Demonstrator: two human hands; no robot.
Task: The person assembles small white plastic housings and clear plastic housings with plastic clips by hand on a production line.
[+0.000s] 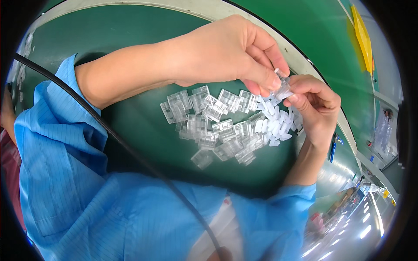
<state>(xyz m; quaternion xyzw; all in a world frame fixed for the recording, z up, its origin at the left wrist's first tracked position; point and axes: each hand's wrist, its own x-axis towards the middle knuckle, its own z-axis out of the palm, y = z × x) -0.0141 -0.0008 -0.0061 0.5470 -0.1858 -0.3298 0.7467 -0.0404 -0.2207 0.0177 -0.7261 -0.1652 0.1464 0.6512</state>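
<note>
Above the far right of the pile, both my hands meet at a small clear plastic housing (283, 89). My left hand (230, 50) pinches it between thumb and fingers from the left. From the right, my right hand (320, 102) grips its other side with thumb and forefinger. Whether a white piece sits inside the housing, I cannot tell. Below my hands lies a heap of small white plastic pieces (276, 124). Left of that heap, several clear plastic housings (196, 126) are strewn, some overlapping.
Everything lies on a green tabletop (143, 143) with a pale curved edge (183, 8). A black cable (130, 150) crosses over my left sleeve and chest. At the right are a blue tool (333, 151) and a yellow panel (362, 41). A person's arm (7, 115) shows at far left.
</note>
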